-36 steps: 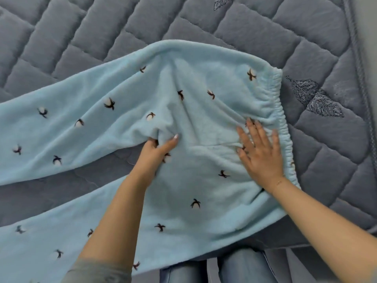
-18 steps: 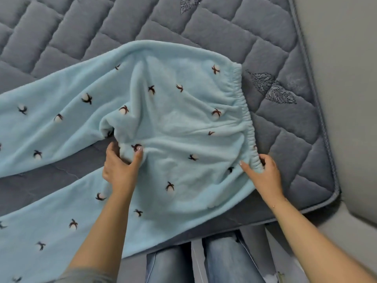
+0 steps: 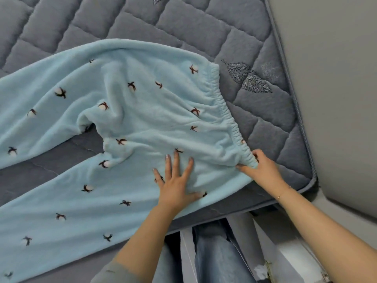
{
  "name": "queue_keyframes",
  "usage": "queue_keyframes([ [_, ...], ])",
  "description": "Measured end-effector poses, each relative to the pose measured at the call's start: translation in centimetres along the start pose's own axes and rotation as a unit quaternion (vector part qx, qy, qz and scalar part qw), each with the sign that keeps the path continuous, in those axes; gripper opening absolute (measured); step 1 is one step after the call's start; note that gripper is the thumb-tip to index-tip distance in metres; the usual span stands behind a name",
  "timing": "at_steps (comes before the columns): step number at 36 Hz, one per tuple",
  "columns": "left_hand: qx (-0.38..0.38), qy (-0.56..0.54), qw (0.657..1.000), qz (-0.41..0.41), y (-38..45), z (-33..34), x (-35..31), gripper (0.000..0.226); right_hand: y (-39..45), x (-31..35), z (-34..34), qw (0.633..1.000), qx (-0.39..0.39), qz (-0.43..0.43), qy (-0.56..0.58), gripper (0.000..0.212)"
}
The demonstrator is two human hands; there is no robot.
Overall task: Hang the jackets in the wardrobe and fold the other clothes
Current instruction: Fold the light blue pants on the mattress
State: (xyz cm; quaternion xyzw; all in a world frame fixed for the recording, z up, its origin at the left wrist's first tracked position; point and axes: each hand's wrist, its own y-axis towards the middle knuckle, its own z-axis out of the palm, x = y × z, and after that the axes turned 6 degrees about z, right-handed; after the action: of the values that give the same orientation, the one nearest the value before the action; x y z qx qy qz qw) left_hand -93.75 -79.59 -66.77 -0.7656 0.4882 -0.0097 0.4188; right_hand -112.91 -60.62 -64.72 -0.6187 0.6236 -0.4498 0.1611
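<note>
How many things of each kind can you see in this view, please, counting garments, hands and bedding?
Garments: 1, the light blue fleece pyjama trousers with small brown motifs.
Hands: 2, the left hand pressing flat, the right hand pinching the waistband.
Bedding: 1, the grey quilted mattress.
Total: 4.

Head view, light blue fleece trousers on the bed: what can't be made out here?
- Light blue fleece trousers: both leg ends are cut off by the left edge of the head view.
- Waistband: its near corner is hidden inside the right hand.
- Fabric under the left hand: covered by the flat palm.
- Mattress: runs past the top edge.
- Floor items at the lower right: too small and partly cut off.
</note>
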Motion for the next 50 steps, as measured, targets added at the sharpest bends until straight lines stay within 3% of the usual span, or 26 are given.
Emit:
queue_keyframes([
  [2, -0.036, -0.060, 0.998, 0.003, 0.0, -1.6, 0.3, 0.088, 0.0, 1.5, 0.3, 0.996, -0.034, -0.077, -0.014, 0.057],
  [4, -0.136, -0.112, 0.984, 0.008, 0.3, -4.0, 0.9, 0.051, 0.5, 3.9, 0.4, 0.984, -0.070, -0.163, -0.012, 0.067],
  [8, -0.271, -0.215, 0.938, -0.014, 3.3, -10.3, 3.1, 0.007, 3.4, 10.8, 0.1, 0.953, -0.117, -0.280, -0.009, 0.046],
  [13, -0.300, -0.193, 0.934, -0.010, 9.9, -18.8, 6.2, 0.020, 9.6, 20.5, -0.7, 0.939, -0.151, -0.301, -0.062, 0.046],
  [17, -0.281, -0.137, 0.950, -0.021, 13.7, -24.5, 8.2, 0.036, 14.5, 25.3, -1.5, 0.951, -0.127, -0.247, -0.136, 0.056],
  [22, -0.260, -0.038, 0.965, 0.008, 15.0, -27.8, 9.1, 0.048, 15.5, 27.9, -1.8, 0.962, -0.121, -0.188, -0.154, 0.033],
  [25, -0.247, 0.022, 0.968, 0.024, 15.3, -28.4, 8.9, 0.067, 13.4, 27.7, -1.9, 0.924, -0.189, -0.272, -0.191, 0.022],
  [29, -0.242, 0.042, 0.969, 0.020, 15.4, -29.2, 7.7, 0.084, 7.9, 24.7, -2.5, 0.845, -0.286, -0.432, -0.131, 0.015],
  [31, -0.198, 0.093, 0.975, 0.026, 14.8, -29.6, 7.2, 0.072, 5.4, 22.5, -2.7, 0.821, -0.289, -0.479, -0.118, 0.015],
  [33, -0.147, 0.130, 0.980, 0.040, 13.3, -29.8, 6.2, 0.037, 3.2, 19.9, -2.8, 0.811, -0.282, -0.499, -0.119, 0.018],
  [35, -0.130, 0.158, 0.976, 0.076, 10.6, -29.2, 5.2, 0.015, 1.3, 17.4, -2.9, 0.814, -0.272, -0.500, -0.117, 0.020],
  [39, -0.144, 0.111, 0.974, 0.131, 1.4, -24.6, 3.8, 0.014, -1.5, 12.0, -2.7, 0.823, -0.270, -0.487, -0.117, 0.024],
  [43, -0.075, -0.012, 0.995, 0.069, -4.7, -16.2, 2.8, 0.005, -3.9, 6.0, -0.7, 0.855, -0.225, -0.442, -0.153, 0.025],
  [47, -0.083, -0.090, 0.992, -0.003, -6.8, -6.6, 0.7, 0.012, -5.6, 0.7, 2.3, 0.912, -0.209, -0.316, -0.155, 0.022],
  [50, -0.092, -0.118, 0.988, -0.038, -7.1, -1.5, 0.1, 0.025, -6.3, -1.4, 4.2, 0.955, -0.154, -0.233, -0.099, 0.025],
])
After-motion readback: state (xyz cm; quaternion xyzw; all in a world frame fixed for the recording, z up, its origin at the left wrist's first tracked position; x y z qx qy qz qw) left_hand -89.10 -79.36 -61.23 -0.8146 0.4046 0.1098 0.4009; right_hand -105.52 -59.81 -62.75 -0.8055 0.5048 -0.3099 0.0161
